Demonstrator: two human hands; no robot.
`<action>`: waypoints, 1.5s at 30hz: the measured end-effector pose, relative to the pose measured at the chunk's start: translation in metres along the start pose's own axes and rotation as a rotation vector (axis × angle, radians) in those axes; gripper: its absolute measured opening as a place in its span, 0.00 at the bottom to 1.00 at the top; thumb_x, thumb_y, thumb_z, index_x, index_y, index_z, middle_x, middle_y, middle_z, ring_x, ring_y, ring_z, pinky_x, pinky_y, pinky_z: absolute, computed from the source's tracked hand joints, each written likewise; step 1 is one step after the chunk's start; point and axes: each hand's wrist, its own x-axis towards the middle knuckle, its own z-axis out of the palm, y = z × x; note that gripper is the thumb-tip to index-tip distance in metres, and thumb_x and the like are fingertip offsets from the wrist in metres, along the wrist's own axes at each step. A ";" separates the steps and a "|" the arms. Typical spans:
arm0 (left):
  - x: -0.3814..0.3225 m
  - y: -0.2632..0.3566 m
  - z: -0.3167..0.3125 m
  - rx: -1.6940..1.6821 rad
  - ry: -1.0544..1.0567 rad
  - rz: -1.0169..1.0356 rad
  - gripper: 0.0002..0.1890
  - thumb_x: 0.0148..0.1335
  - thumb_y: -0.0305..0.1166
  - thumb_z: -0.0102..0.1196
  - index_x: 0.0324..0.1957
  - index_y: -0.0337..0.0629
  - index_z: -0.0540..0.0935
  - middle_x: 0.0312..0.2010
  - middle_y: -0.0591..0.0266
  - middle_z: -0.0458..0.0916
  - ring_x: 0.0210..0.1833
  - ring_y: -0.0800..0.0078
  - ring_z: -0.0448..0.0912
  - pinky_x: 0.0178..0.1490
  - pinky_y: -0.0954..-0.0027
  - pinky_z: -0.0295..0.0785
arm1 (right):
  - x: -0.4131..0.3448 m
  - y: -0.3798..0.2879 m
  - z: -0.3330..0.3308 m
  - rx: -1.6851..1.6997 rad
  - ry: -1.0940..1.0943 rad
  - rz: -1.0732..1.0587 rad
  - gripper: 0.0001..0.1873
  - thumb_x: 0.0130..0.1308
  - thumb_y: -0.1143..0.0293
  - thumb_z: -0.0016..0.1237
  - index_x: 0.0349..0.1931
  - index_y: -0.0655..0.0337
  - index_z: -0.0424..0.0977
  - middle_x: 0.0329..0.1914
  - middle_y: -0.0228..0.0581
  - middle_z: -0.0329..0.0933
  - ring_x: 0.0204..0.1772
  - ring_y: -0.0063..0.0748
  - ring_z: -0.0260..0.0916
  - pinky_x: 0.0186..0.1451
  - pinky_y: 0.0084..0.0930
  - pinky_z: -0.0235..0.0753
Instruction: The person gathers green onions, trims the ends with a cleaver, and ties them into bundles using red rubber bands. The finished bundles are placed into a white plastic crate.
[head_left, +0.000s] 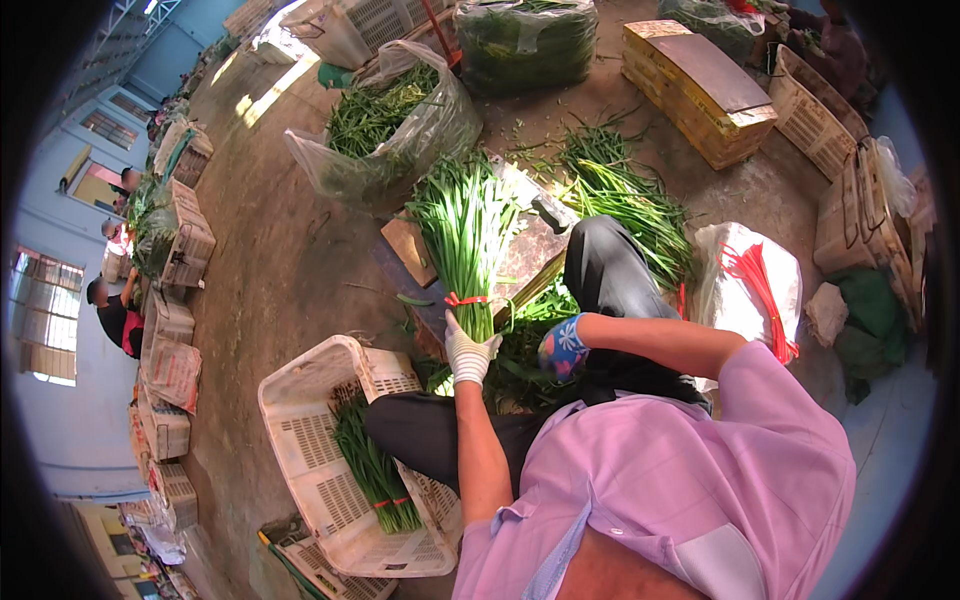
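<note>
My left hand (471, 352), in a striped white glove, grips the base of a bundle of long green leafy stalks (469, 232). A red tie (466, 300) goes around the bundle just above the fingers. My right hand (564, 347), in a patterned blue glove or cover, is beside my right thigh; its fingers are hidden, so its grip cannot be told. Under and beside the bundle is a low board, with a broad-bladed knife (541, 201) at its far side. Loose stalks (630, 202) lie beyond my right knee. Tied bundles (375, 457) rest in a plastic crate (300, 420) at my left.
A clear plastic bag of greens (390, 127) stands ahead on the floor, near a larger packed bag (525, 45). A yellowish box (690, 90) is ahead right. Red ties (761, 292) lie on a white sack (784, 255) at my right. Other people work along the left wall.
</note>
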 end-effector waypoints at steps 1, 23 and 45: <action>-0.001 -0.002 -0.002 -0.030 -0.043 -0.039 0.69 0.35 0.38 0.81 0.75 0.37 0.45 0.65 0.34 0.65 0.65 0.44 0.69 0.68 0.56 0.66 | 0.016 0.009 -0.007 -0.322 -0.056 0.173 0.18 0.53 0.59 0.59 0.42 0.56 0.84 0.37 0.39 0.85 0.40 0.39 0.82 0.43 0.37 0.79; 0.000 -0.061 0.018 -0.425 -0.086 0.020 0.45 0.52 0.21 0.67 0.71 0.34 0.59 0.59 0.47 0.73 0.56 0.58 0.77 0.60 0.65 0.72 | 0.066 0.018 0.002 0.334 0.644 -0.034 0.20 0.58 0.60 0.60 0.47 0.62 0.76 0.34 0.45 0.81 0.37 0.44 0.79 0.41 0.37 0.77; -0.006 0.029 -0.028 0.454 0.227 0.147 0.44 0.44 0.32 0.72 0.66 0.39 0.67 0.50 0.48 0.76 0.52 0.49 0.76 0.56 0.53 0.73 | 0.068 0.029 -0.041 0.497 1.029 -0.060 0.18 0.63 0.57 0.55 0.45 0.62 0.79 0.38 0.53 0.82 0.41 0.51 0.81 0.46 0.41 0.78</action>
